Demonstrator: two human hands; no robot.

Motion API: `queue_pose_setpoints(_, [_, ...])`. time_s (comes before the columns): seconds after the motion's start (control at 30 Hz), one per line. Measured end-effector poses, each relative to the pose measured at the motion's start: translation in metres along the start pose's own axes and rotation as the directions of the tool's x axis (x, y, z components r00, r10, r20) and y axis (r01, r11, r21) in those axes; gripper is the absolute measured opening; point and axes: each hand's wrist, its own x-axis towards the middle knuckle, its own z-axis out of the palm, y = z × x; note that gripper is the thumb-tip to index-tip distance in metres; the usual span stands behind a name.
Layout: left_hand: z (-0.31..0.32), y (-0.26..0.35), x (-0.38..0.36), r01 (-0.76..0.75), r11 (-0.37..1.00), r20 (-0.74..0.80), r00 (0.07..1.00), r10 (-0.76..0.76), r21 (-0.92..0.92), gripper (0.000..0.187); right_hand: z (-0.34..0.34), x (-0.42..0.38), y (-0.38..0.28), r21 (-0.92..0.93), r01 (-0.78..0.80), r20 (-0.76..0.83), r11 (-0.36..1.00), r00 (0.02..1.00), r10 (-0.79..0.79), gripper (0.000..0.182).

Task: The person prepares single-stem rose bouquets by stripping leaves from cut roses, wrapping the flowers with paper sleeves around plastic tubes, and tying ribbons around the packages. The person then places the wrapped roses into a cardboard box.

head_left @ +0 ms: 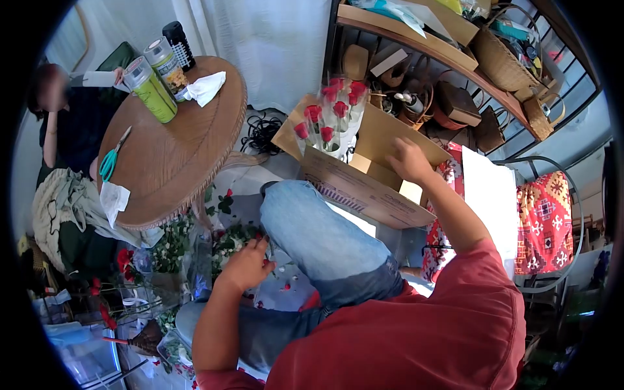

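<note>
Red roses in clear wrapping (329, 114) — upright in left end of brown cardboard box (364, 188); right hand (409, 159) over box's right end, left hand (247, 265) near floor greenery — fingers of both loosely bent, grip unclear.

- I see an open brown cardboard box (391, 196) lying diagonally, upper centre of the frame, its near side printed.
- In its left end I see red roses (339, 109), clear-wrapped, blooms up.

Red roses (327, 117) are gathered at one end of a cardboard box (361, 192); the right hand (408, 160) is held at the other, the left hand (247, 264) near scattered flowers (231, 246).
</note>
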Motion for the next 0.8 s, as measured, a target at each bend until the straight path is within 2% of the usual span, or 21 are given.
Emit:
queue_pose_setpoints(0.07, [0.002, -0.002, 0.002, 0.014, 1.000, 0.005, 1.000, -0.014, 0.003, 0.074, 0.004, 0.041, -0.045, 0.142, 0.098, 0.002, 0.985, 0.995, -0.100, 0.048])
queue_pose_setpoints(0.13, [0.005, -0.006, 0.005, 0.026, 1.000, 0.014, 1.000, -0.027, 0.003, 0.075, 0.008, 0.077, -0.073, 0.137, 0.226, 0.029, 0.965, 0.972, -0.232, 0.042])
queue_pose_setpoints(0.17, [0.008, -0.012, 0.007, 0.023, 0.999, 0.023, 0.999, -0.023, -0.022, 0.076, 0.015, 0.093, -0.079, 0.141, 0.225, 0.033, 0.964, 0.972, -0.232, 0.042])
queue_pose_setpoints(0.23, [0.008, -0.015, 0.009, 0.025, 0.998, 0.034, 0.999, -0.024, -0.049, 0.076, 0.031, 0.119, -0.084, -0.048, 0.302, 0.115, 0.952, 0.948, -0.295, 0.036])
queue_pose_setpoints(0.27, [0.007, -0.014, 0.009, 0.040, 0.997, 0.029, 0.999, -0.038, -0.064, 0.075, 0.035, 0.129, -0.082, -0.045, 0.304, 0.119, 0.952, 0.947, -0.297, 0.036])
queue_pose_setpoints(0.33, [0.005, -0.014, 0.008, 0.056, 0.995, 0.024, 0.998, -0.054, -0.081, 0.075, 0.043, 0.143, -0.077, -0.174, 0.356, 0.295, 0.918, 0.908, -0.296, 0.027])
queue_pose_setpoints(0.47, [0.013, -0.018, 0.008, 0.046, 0.998, 0.012, 0.999, -0.046, -0.051, 0.074, 0.021, 0.121, -0.076, -0.207, 0.314, 0.303, 0.926, 0.921, -0.244, 0.018])
queue_pose_setpoints(0.53, [0.016, -0.019, 0.011, 0.012, 0.999, -0.002, 1.000, -0.012, -0.044, 0.073, 0.014, 0.109, -0.068, -0.143, 0.300, 0.244, 0.943, 0.934, -0.260, 0.016])
queue_pose_setpoints(0.6, [0.008, -0.010, 0.011, 0.051, 0.997, 0.105, 0.993, -0.045, -0.053, 0.073, 0.021, 0.101, -0.055, -0.119, 0.292, 0.258, 0.949, 0.932, -0.255, 0.020])
queue_pose_setpoints(0.67, [0.007, -0.006, 0.013, 0.050, 0.998, 0.118, 0.992, -0.046, -0.027, 0.073, 0.026, 0.098, -0.049, -0.067, 0.338, 0.209, 0.939, 0.925, -0.318, 0.029])
queue_pose_setpoints(0.7, [0.006, -0.005, 0.012, 0.055, 0.998, 0.131, 0.990, -0.054, -0.004, 0.073, 0.028, 0.099, -0.049, -0.069, 0.328, 0.232, 0.942, 0.924, -0.305, 0.039])
queue_pose_setpoints(0.8, [0.009, -0.007, 0.013, 0.050, 0.999, 0.118, 0.992, -0.047, -0.023, 0.074, 0.034, 0.103, -0.055, -0.042, 0.309, 0.242, 0.950, 0.926, -0.290, 0.042])
